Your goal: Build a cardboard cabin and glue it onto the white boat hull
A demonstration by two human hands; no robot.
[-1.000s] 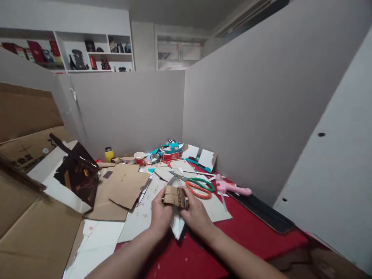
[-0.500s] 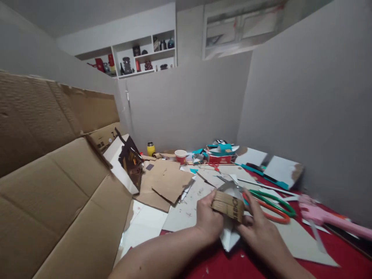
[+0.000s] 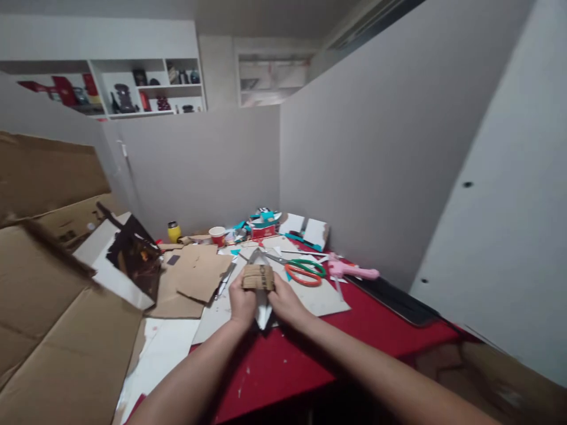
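Note:
Between my two hands is a white boat-shaped model (image 3: 264,314) with a pointed near end. A brown strip of corrugated cardboard (image 3: 257,276), printed with dark lettering, arches over its middle. My left hand (image 3: 243,302) is closed on the model's left side, by the strip's left edge. On the opposite side my right hand (image 3: 283,301) grips it, fingers partly hidden behind the strip. Scissors (image 3: 305,271) with one green and one orange handle lie just beyond my right hand. A pale board (image 3: 325,300) spreads beneath both.
A pink glue gun (image 3: 352,269) lies on the red tabletop (image 3: 305,354) to the right, near a black flat object (image 3: 398,301). Left are cardboard sheets (image 3: 199,268) and a large carton (image 3: 48,342). A paper cup (image 3: 217,236) and yellow bottle (image 3: 174,232) stand behind.
The view has swung to the right, so the table things appear farther left. Both hands still hold the model, which now points more straight toward me.

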